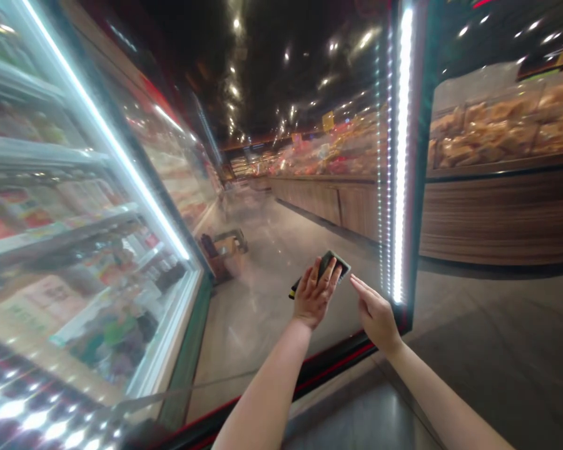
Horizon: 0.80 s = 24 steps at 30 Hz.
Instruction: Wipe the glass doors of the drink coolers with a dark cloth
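My left hand (pixel 315 294) lies over a dark, rectangular, pad-like thing (pixel 327 257) with a pale edge, its fingers spread across it. A small yellow bit shows at its lower left end; I cannot make out exactly what kind of thing it is. Both hands are in front of the glass of a swung-out cooler door (pixel 338 356), above its black lower rail. My right hand (pixel 376 312) is just to the right, near the door's lit side frame (pixel 402 187). Its fingers stretch toward the pad-like thing, and nothing shows in them.
At left stands a lit cooler (pixel 94 269) with blurred packages on its shelves. Through the glass an aisle floor (pixel 263 250) runs back, with a cardboard box (pixel 223 253) by the coolers. A wood-panelled counter (pixel 497 215) heaped with packed food (pixel 502 122) is at right.
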Motion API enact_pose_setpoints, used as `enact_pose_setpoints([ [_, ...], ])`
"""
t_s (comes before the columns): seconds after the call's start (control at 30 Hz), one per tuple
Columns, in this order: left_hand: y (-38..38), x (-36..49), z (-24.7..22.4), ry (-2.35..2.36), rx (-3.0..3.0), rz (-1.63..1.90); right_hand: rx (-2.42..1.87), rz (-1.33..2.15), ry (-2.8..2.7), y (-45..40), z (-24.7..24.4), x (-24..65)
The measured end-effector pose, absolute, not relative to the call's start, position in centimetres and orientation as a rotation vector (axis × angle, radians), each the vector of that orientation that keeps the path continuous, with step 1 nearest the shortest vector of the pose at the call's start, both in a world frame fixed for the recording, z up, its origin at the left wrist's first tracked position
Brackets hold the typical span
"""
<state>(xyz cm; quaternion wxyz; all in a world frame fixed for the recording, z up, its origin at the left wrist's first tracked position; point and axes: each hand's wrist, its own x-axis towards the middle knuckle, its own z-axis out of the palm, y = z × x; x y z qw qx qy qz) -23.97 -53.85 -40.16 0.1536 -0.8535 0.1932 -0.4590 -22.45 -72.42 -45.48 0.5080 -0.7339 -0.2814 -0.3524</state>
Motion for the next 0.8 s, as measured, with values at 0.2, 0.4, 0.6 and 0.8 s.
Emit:
enact_pose_setpoints([
  [0.2, -53.6, -25.4, -39.4, 0.624, -2.672, -1.214, -1.633, -0.786, -0.656, -68.1, -45.6, -24.8],
  [0.4, -48.0, -29.7, -33.5, 0.773, -2.528, -1.277, -1.829, -1.103, -0.363, -60.5, -41.9, -25.7],
  [0.6, -45.0, -31.0, -31.4, 0.680, -2.400, -1.398, -1.986, -1.239, -0.637, -60.1, -37.1, -22.7],
  [0.8, -44.7, -29.2, -34.6, 0.734, -2.371, -1.206, -1.812, -1.064, 0.014, -64.5, -44.5, -20.2],
])
